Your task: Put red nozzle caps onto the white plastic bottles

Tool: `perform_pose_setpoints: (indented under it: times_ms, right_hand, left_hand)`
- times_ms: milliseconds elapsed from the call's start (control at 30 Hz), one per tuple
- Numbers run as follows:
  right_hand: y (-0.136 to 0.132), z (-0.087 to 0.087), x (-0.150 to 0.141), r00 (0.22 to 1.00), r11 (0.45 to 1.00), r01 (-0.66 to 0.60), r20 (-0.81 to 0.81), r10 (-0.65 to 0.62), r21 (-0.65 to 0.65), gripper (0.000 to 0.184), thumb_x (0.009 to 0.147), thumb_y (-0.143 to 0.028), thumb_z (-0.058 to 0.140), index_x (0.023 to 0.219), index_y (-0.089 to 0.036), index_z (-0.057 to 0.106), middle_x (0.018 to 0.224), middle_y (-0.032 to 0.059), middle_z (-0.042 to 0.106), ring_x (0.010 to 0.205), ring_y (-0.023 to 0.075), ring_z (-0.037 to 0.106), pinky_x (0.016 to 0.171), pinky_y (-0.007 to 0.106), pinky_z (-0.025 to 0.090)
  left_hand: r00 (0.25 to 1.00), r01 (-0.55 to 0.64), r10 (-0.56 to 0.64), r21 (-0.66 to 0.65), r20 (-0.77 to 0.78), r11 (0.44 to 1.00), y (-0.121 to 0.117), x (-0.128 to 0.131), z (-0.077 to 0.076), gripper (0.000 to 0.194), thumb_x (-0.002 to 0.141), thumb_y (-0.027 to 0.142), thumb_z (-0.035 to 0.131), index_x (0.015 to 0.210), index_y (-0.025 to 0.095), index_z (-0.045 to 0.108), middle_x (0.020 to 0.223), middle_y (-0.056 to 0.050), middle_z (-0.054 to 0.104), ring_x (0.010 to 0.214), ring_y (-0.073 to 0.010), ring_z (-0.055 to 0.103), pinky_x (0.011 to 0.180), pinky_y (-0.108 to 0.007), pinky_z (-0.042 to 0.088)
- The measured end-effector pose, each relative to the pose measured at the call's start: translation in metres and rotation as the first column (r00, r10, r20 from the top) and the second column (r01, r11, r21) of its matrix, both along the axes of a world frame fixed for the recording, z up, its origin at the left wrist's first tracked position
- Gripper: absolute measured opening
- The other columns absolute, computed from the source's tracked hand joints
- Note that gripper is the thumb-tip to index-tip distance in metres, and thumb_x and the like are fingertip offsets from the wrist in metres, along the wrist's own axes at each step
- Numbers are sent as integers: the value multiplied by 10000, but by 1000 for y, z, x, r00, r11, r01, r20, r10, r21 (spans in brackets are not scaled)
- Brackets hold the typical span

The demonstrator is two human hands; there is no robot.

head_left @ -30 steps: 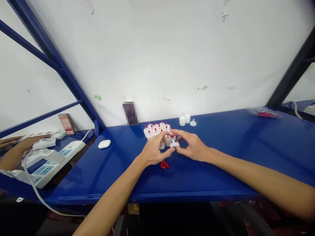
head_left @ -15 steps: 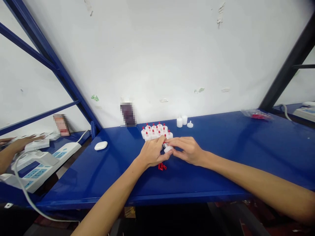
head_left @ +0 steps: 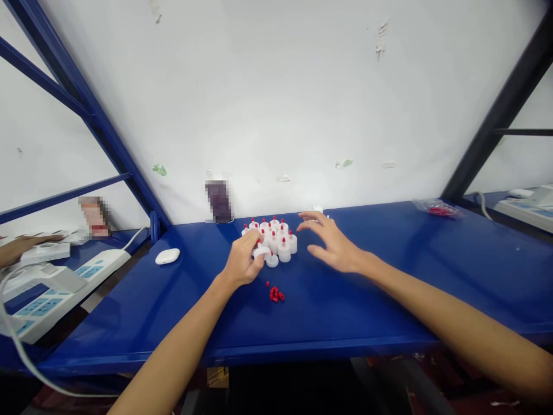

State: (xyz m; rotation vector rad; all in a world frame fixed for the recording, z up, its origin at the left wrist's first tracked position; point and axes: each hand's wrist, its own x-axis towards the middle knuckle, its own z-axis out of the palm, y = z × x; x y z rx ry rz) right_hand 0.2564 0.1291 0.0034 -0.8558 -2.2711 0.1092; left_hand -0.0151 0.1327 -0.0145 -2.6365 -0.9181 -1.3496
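Observation:
My left hand (head_left: 242, 260) is closed on a white nozzle cap (head_left: 262, 252), which is tilted and has a red tip partly hidden by the fingers. My right hand (head_left: 332, 242) is in the air to the right, fingers apart, holding nothing. Between the hands stands a cluster of small white bottles (head_left: 284, 251) with red tips. A low white lid (head_left: 272, 261) sits at the cluster's front edge. Several loose red tip caps (head_left: 275, 294) lie nearer to me. Behind my right hand, white pieces (head_left: 318, 208) are mostly hidden.
A white earphone case (head_left: 167, 256) lies on the left of the blue table (head_left: 367, 323). A blurred-out dark object (head_left: 219, 202) leans on the wall. At the back right is a clear bag with red pieces (head_left: 440, 208). On the left, a co-worker's hand (head_left: 26, 248) shows beside power strips (head_left: 47, 297).
My hands have parted. The left moved left with the nozzle cap; the right let go of it, opened and moved up and right towards the white pieces at the back. The view shifted slightly.

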Motion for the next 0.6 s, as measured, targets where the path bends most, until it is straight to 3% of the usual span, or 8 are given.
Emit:
perform_pose_setpoints:
  times_ms: [100,200,267,367,433,600]
  right_hand:
    - [24,-1,22,995,977,100,3,-101,-188,186,786,-222,464,923,-209,589,1243,97,555,1144,294,500,952,490,417]
    - [45,-6,41,974,958,200,-61,-216,-203,91,779,-245,441,743,-206,515,875,55,581,856,233,540,793,383,453]
    - [53,-11,50,935,921,332,-58,-350,-204,145,818,-287,426,736,-208,516,807,40,556,765,213,535,711,348,441]
    - [59,-19,58,849,829,529,96,-520,-184,244,866,-373,432,925,-215,608,939,66,578,805,231,573,701,354,446]
    - [63,-25,62,805,794,588,201,-558,-155,337,886,-411,426,1103,-231,610,1073,102,566,896,268,591,748,385,467]
    - [69,-36,62,819,819,562,217,-531,-119,512,891,-384,443,1383,-245,438,1289,152,489,1143,344,530,908,469,458]
  left_hand:
    - [999,-36,37,-24,23,999,5,-8,1,267,945,423,326,831,196,409,739,-16,459,640,-165,428,631,-312,354]
    - [999,-48,48,-63,-6,997,9,-11,1,254,954,403,322,833,195,403,745,-17,465,651,-164,431,638,-312,353]
    - [998,-49,46,-84,-41,995,10,-11,1,248,955,392,331,817,197,396,735,-12,459,644,-161,417,638,-310,347]
    - [996,-36,26,-117,-86,992,11,-11,0,247,949,383,351,787,200,386,719,-7,452,632,-157,393,624,-304,329]
    - [994,-30,14,-144,-109,989,11,-11,-1,247,942,382,363,774,201,384,713,-7,456,626,-157,386,615,-301,321]
    - [992,-19,-6,-192,-128,981,12,-11,0,249,932,368,379,744,205,377,672,5,446,599,-153,375,599,-290,306]
